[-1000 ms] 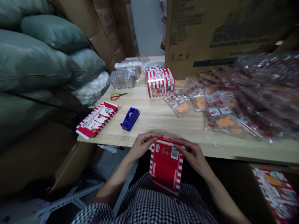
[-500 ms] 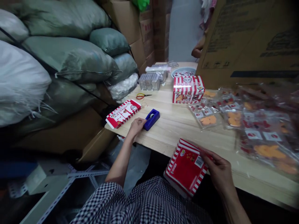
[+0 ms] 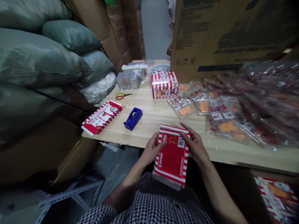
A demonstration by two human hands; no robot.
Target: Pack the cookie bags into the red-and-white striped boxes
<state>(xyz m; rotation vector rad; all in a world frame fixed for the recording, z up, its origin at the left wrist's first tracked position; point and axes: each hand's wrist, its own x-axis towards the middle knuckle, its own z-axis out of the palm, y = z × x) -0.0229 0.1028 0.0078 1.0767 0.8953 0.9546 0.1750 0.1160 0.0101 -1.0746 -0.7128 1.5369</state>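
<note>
Carton (image 3: 173,158) tilts above the lap at the table's (image 3: 154,119) near edge, left hand (image 3: 152,150) clasping its left side, right hand (image 3: 196,146) its upper right. Beyond stand a tape dispenser (image 3: 132,120), then scissors (image 3: 123,96) and a box (image 3: 164,85), then a basin (image 3: 153,69).

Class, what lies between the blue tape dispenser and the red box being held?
The head view shows a bare stretch of table, then the left hand, which holds the red box by the side nearest the blue tape dispenser.
</note>
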